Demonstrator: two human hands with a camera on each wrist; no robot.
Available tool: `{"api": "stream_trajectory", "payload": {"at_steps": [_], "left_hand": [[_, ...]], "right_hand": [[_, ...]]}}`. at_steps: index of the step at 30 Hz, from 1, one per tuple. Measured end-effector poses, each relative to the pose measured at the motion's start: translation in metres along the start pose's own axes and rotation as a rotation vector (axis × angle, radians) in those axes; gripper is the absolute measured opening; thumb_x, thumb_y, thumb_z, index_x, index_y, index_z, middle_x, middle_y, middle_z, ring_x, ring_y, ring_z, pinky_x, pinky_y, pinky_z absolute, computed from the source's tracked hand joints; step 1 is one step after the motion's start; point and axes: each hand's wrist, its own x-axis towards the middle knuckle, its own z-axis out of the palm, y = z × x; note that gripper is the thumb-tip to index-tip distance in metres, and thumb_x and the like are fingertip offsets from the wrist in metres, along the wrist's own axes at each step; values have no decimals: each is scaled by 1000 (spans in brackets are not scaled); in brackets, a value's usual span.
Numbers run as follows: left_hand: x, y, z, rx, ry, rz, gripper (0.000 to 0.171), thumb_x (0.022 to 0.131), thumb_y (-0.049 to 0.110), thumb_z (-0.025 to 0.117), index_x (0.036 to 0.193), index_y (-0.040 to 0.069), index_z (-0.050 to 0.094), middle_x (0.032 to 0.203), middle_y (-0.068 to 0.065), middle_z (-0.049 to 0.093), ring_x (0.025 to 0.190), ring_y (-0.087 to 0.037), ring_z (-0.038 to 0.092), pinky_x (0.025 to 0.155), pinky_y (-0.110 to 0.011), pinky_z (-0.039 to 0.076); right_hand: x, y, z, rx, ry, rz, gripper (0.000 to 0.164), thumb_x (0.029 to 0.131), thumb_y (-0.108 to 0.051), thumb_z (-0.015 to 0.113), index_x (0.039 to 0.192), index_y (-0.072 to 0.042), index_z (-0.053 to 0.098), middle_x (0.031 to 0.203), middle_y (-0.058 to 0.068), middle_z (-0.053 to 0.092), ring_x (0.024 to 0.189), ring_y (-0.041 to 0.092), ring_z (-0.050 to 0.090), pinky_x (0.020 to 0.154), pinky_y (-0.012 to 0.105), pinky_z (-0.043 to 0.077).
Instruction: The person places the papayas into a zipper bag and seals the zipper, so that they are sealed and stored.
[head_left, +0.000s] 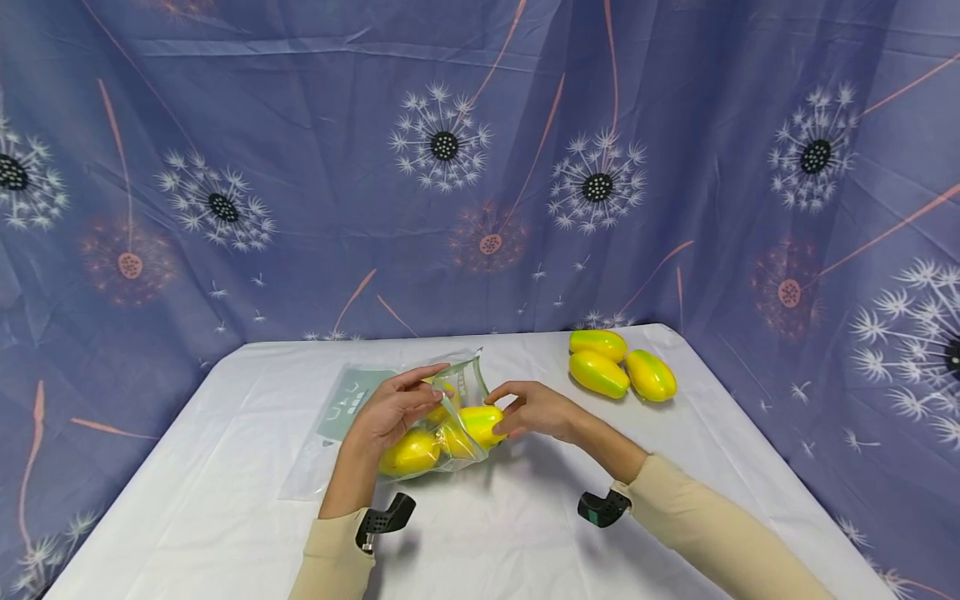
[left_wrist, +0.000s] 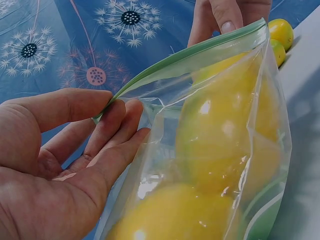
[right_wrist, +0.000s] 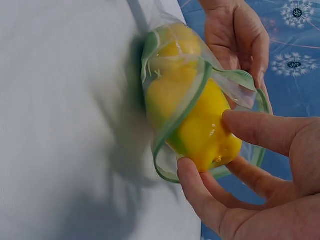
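Blue-purple curtain (head_left: 330,117) — white and pink dandelion print (head_left: 444,146), soft folds (head_left: 686,125), white cloth-covered table (head_left: 187,458)

The gap between the zip bag (head_left: 452,443) and three papayas (head_left: 598,373) is passable from above; the right forearm (head_left: 611,443) bars its near side.

No text, label, brand or number can be read: the white marks (head_left: 356,402) on the green panel (head_left: 335,423) of the clear bag (head_left: 305,477) are too small in the head view to be identified as characters.
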Motion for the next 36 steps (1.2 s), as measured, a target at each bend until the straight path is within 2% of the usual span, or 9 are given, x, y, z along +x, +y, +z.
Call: {"api": "stream_trajectory", "payload": {"at_steps": [10,15,23,28,36], "left_hand": [[0,0,1,0,5,3,53,95,-4,63,146,-1,53,78,2,61,101,-20,72,96,-30,57],[0,0,1,-5,-12,8,53,95,-4,63,147,-1,51,78,2,62,100,-20,72,95,-29,57],[-1,0,0,-11,-13,5,53,95,-4,62,146,-1,52,80,0,61,101,-23,71,94,-29,58],[-1,0,1,-20,-10,3,52,95,-5,62,146,-1,53,81,-1,63,94,-18,72,93,-29,58],[-1,0,0,-18,-34,10,54,95,-5,61,148,-3,49,82,-1,65,94,-16,72,92,-27,58]], "right_hand": [[8,6,13,0,20,14,43,79,-11,82,118,-5,66,110,18,72,88,18,71,91,49,58],[9,7,17,-34,34,-4,41,79,-16,84,116,-8,69,99,10,75,86,18,71,90,49,58],[13,10,23,-60,32,-13,38,81,-17,83,116,-10,72,95,5,77,86,16,71,85,48,58],[14,10,25,-49,12,-18,36,83,-18,80,118,-12,73,98,5,78,87,16,71,84,48,58],[14,11,26,-46,0,-14,36,85,-18,78,121,-12,73,99,6,77,87,18,70,79,42,57]]}}
